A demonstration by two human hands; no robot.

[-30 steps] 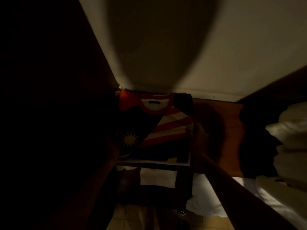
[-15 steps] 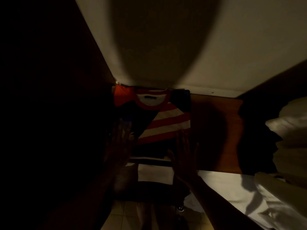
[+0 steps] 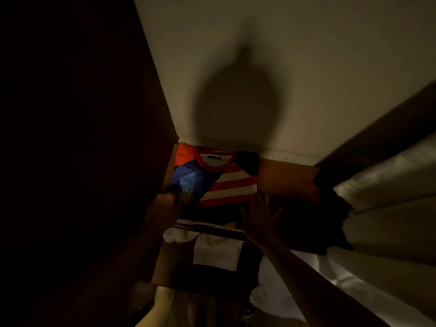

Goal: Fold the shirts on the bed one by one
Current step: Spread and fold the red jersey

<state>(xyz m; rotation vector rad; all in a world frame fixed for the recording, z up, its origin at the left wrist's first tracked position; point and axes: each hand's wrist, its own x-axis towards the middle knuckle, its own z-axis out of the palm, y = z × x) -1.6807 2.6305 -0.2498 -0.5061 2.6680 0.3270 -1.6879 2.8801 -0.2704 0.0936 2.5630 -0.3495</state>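
Dim wooden shelf (image 3: 285,178) holds a folded shirt (image 3: 221,182); left hand (image 3: 165,208) grips it, right hand (image 3: 259,218) spread flat.

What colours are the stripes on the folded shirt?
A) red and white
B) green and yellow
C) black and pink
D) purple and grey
A: the folded shirt shows red and white stripes beside a blue panel with a yellow star, lying between the two hands.

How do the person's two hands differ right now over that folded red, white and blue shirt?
The left hand lies at the blue, star-printed side of the folded red, white and blue shirt, fingers apparently curled; the right hand is at the striped side, fingers spread straight. The left is deeper in shadow, its grip unclear; the right shows plainly. Both are at the shirt's near edge.
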